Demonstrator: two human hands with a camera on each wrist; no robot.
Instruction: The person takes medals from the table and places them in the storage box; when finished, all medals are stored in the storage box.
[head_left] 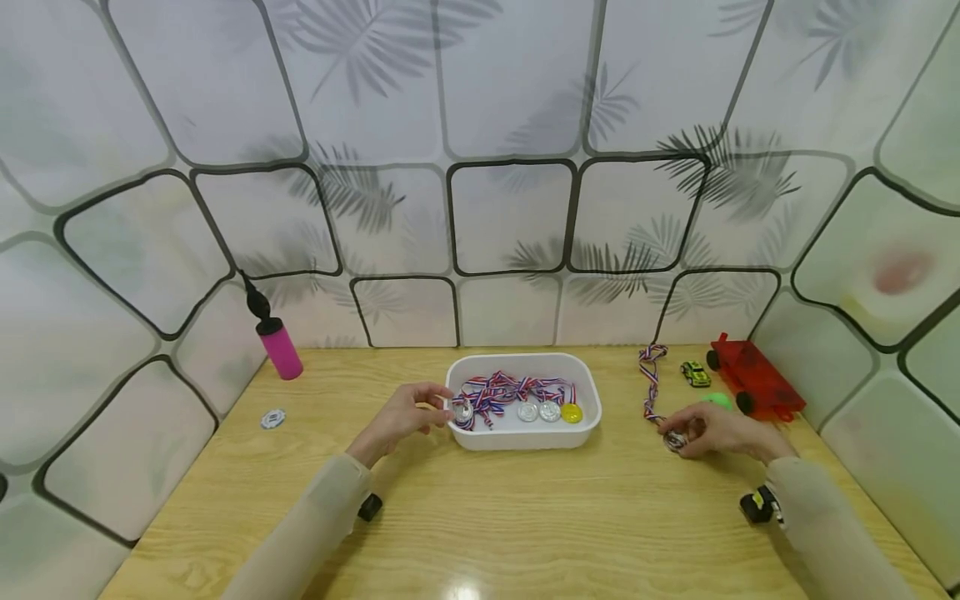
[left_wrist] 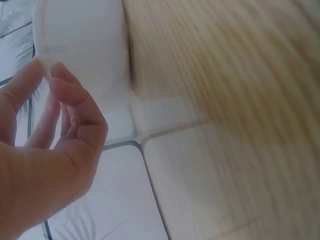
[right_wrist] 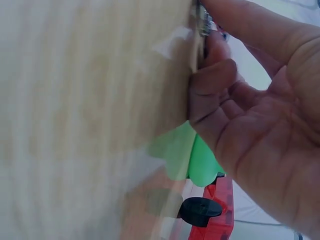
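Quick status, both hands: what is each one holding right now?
Left hand: fingers curled, pinching the rim of the white tray.
Right hand: pinching a silver medal on the table, ribbon trailing behind it.

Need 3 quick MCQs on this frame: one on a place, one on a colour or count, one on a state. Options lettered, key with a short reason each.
1. Where is the pink pump?
A. in the tub
B. at the table's far left, by the wall
C. beside the red truck

2. What colour is the only non-silver medal in the white tub?
A. gold
B. blue
C. black

3. What is the right hand doing?
A. lying flat and empty
B. pinching a silver medal at the table
C. lifting the tub

Key: B, it stands near the left wall panels; A, it is yellow-gold beside silver ones; B, fingers close round the medal, its ribbon trailing away.
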